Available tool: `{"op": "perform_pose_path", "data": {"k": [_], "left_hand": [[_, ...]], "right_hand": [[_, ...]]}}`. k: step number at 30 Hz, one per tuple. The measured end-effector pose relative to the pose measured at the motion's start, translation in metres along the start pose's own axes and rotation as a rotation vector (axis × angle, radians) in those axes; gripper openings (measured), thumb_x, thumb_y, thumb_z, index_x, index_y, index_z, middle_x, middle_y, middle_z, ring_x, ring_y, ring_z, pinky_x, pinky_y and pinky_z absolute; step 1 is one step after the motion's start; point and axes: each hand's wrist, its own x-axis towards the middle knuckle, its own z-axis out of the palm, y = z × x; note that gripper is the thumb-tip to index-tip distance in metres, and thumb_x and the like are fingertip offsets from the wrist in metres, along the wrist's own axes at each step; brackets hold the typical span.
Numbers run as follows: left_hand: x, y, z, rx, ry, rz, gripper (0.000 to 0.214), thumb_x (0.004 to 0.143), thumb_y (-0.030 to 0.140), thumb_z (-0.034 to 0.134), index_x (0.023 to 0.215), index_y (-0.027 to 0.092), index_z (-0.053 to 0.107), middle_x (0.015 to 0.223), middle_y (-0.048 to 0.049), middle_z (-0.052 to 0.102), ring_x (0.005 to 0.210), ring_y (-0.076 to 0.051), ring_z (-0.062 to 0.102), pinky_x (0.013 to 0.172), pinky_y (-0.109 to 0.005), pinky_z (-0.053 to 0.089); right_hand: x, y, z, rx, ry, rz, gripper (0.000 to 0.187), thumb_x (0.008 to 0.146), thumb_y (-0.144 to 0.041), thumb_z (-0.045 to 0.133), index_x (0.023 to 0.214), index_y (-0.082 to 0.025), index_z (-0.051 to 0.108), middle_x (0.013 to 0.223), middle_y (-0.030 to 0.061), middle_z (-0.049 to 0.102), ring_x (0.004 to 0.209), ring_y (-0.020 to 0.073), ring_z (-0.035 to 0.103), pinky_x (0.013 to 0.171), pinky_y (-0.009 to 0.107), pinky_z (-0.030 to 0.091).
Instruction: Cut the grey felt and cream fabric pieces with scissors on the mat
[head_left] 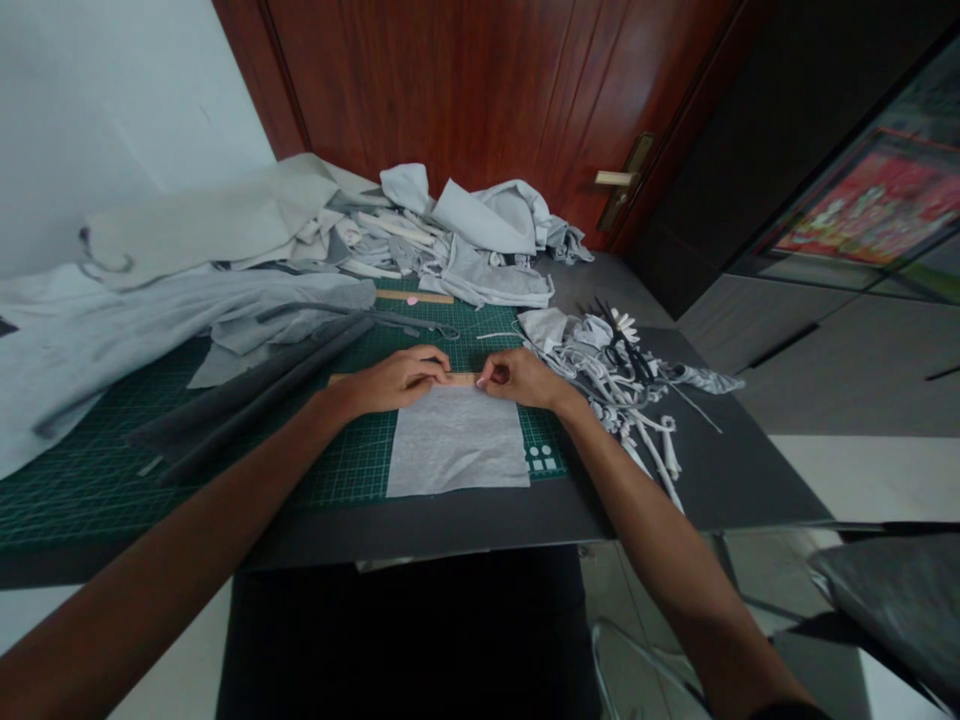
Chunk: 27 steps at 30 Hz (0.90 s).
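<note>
Both hands work at the middle of the table, over a thin wooden ruler (461,379) that lies crosswise along the top edge of a flat rectangle of pale gray fabric (456,445). Both rest on a green cutting mat (97,490). The left hand (394,380) sits over the ruler's left end, fingers pressed together and curled down on it. The right hand (517,378) is at the other end, its thumb and fingers closing in a pinch, though the exact contact is hidden. The ruler looks light and stiff, easiest to hold by its ends or press flat from above. The fabric looks soft and limp, likely to slide or wrinkle, so its free edges and corners seem the best places to hold. At 12 o'clock sits a heap of gray cloth scraps (450,235), and a tangle of cut strips (622,390) lies at 2 o'clock on a black board (720,490). A second wooden ruler (416,297) shows at 12 o'clock, partly under the cloth.
</note>
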Motion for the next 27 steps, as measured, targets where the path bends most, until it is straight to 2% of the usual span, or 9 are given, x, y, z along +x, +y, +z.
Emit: {"op": "perform_pose_path", "data": {"k": [11, 20, 27], "left_hand": [[0.000, -0.002, 0.002, -0.015, 0.002, -0.014, 0.027, 0.091, 0.013, 0.048, 0.102, 0.018, 0.072, 0.122, -0.0114, 0.063, 0.111, -0.022, 0.063, 0.099, -0.037, 0.049], [0.001, -0.001, 0.002, -0.012, 0.005, -0.018, 0.026, 0.092, 0.015, 0.047, 0.100, 0.017, 0.072, 0.120, -0.0114, 0.064, 0.111, -0.021, 0.063, 0.100, -0.036, 0.049], [0.000, -0.001, 0.002, -0.004, -0.003, -0.020, 0.026, 0.091, 0.013, 0.047, 0.100, 0.017, 0.072, 0.121, -0.0112, 0.064, 0.111, -0.020, 0.063, 0.099, -0.035, 0.050]], "right_hand": [[-0.003, 0.012, -0.012, 0.022, -0.083, 0.054, 0.005, 0.079, -0.020, 0.070, 0.079, -0.016, 0.073, 0.075, 0.0018, 0.072, 0.065, 0.0111, 0.060, 0.063, 0.022, 0.041], [-0.005, 0.010, -0.015, -0.029, -0.084, 0.052, 0.006, 0.079, -0.021, 0.070, 0.075, -0.016, 0.071, 0.068, -0.0002, 0.069, 0.061, 0.0102, 0.057, 0.059, 0.022, 0.037], [-0.006, 0.017, -0.016, 0.031, -0.111, 0.059, 0.004, 0.077, -0.020, 0.070, 0.077, -0.016, 0.071, 0.072, 0.0002, 0.070, 0.062, 0.0107, 0.058, 0.059, 0.022, 0.039]]}}
